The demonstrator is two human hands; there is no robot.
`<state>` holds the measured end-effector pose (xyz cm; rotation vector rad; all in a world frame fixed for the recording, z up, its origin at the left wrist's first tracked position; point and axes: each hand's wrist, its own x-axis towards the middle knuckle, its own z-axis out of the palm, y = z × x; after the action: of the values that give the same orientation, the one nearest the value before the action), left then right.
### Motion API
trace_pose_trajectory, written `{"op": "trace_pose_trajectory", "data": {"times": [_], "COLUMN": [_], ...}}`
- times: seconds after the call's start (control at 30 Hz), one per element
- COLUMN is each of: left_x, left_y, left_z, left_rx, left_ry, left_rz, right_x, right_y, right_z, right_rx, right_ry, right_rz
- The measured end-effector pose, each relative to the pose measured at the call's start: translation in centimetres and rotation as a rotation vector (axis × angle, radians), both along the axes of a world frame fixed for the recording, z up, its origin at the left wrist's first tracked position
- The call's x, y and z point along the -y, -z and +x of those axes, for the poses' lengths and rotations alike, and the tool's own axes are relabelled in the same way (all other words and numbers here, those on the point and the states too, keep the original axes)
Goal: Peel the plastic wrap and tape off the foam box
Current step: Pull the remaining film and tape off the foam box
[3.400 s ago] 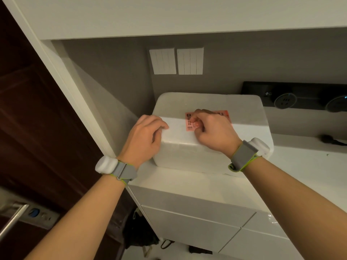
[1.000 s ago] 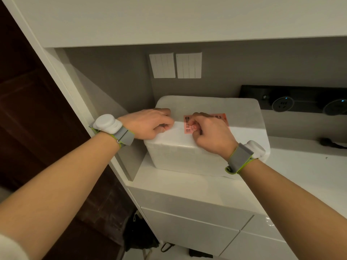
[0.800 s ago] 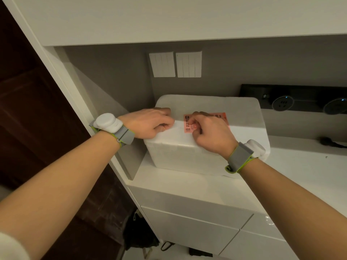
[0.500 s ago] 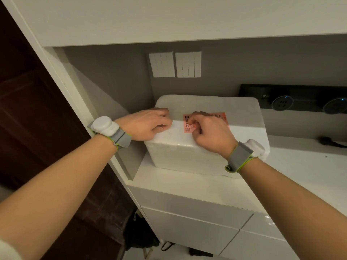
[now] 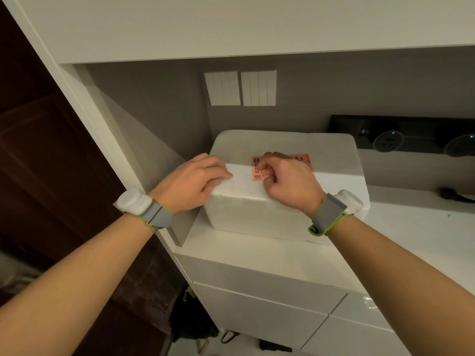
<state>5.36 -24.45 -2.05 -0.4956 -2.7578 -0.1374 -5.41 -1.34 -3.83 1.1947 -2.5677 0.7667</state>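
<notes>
The white foam box (image 5: 331,173) sits on the white surface (image 5: 411,227), with the light switches (image 5: 240,88) on the wall just above it, and its long side runs left to right along that wall. The left hand (image 5: 191,183) lies on the box's near left corner, fingers (image 5: 218,173) loose and pressing down. The right hand (image 5: 290,181) is on top of the box, pinching the pink label (image 5: 257,168).

Foam box (image 5: 282,209) on counter (image 5: 411,232); 2 switch panels (image 5: 241,88) behind.
</notes>
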Motion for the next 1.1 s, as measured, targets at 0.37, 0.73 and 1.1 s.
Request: {"op": "trace_pose_trajectory", "data": {"times": [0.37,0.73,1.1], "left_x": [-0.9,-0.9,-2.1], "left_y": [-1.2,-0.9,-0.1], "left_z": [-1.1,1.4,5.2], "left_rx": [0.047,-0.073,-0.046], "left_ry": [0.026,0.015,-0.034], "left_rz": [-0.040,-0.019,-0.076], "right_x": [0.1,0.5,1.2], "right_y": [0.2,0.2,0.2], "right_z": [-0.2,-1.2,-2.6], "right_rx": [-0.003,-0.040,-0.063], "right_ry": [0.007,0.037,0.047], "right_rz": [-0.002,0.047,0.107]}}
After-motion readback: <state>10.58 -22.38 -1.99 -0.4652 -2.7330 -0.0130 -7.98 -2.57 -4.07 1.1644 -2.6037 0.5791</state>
